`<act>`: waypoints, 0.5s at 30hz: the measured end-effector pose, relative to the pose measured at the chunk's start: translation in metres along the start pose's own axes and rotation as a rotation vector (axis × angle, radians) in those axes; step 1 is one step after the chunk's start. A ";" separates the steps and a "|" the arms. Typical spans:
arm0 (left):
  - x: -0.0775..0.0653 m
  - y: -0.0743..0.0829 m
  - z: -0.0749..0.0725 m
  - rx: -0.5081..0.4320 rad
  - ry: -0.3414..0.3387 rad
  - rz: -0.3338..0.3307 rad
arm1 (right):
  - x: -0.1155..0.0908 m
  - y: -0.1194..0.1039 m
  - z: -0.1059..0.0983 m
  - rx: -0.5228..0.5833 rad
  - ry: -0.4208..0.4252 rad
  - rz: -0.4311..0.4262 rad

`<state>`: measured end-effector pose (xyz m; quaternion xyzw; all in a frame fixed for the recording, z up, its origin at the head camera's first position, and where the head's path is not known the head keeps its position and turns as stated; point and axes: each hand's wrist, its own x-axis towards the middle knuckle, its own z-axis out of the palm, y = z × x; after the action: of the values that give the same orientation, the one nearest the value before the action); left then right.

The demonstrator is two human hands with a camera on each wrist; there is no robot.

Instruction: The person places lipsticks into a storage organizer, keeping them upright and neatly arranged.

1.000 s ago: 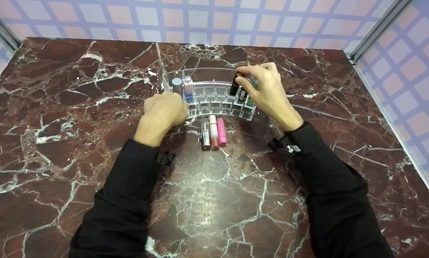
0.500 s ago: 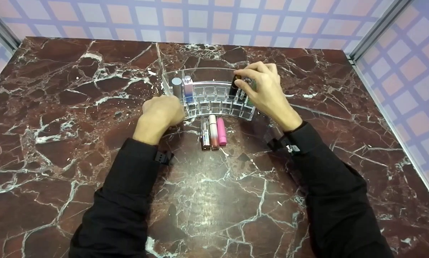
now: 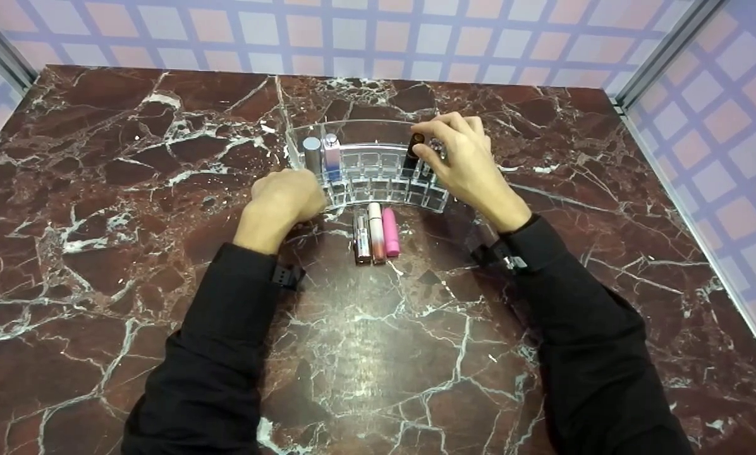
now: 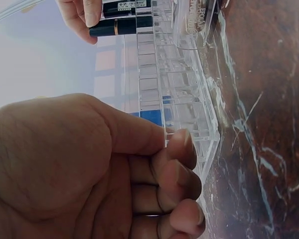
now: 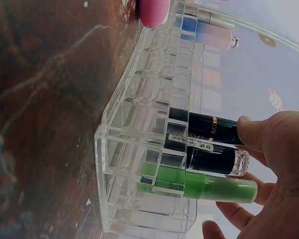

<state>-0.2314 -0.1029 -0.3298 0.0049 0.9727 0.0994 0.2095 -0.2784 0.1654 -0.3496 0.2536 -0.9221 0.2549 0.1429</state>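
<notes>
A clear acrylic lipstick organizer [image 3: 370, 201], curved and stepped, stands on the marble-patterned table. My right hand [image 3: 468, 161] pinches the top of a black lipstick [image 5: 204, 127] with a gold band, whose lower end sits inside a slot toward the organizer's right end. Beside it in the right wrist view stand another black tube [image 5: 214, 158] with a clear cap and a green tube [image 5: 214, 187]. At the organizer's left end, the curled fingers and thumb of my left hand [image 3: 286, 197] grip its edge.
A silver-capped tube [image 3: 312, 153] and a pink-and-blue tube [image 3: 332, 155] stand in the organizer's left slots. In front of it lie a clear-and-dark tube [image 3: 362, 239], a white-to-red tube [image 3: 377, 234] and a pink tube [image 3: 390, 232]. A checked wall [image 3: 353, 38] rises behind the table.
The black lipstick has gone down into its slot, with my right hand lowering slightly. My left hand has shifted a little left along the organizer's end.
</notes>
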 end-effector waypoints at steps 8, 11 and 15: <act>0.000 0.000 0.000 0.007 -0.004 0.011 | 0.000 0.001 0.000 -0.008 -0.023 -0.013; 0.000 0.000 0.000 -0.001 -0.003 0.011 | 0.000 0.001 -0.001 -0.009 -0.021 -0.016; 0.000 0.000 0.000 -0.006 -0.001 0.012 | 0.000 0.001 -0.002 -0.002 -0.032 -0.006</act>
<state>-0.2314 -0.1030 -0.3303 0.0100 0.9723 0.1036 0.2094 -0.2784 0.1677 -0.3486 0.2600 -0.9238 0.2496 0.1293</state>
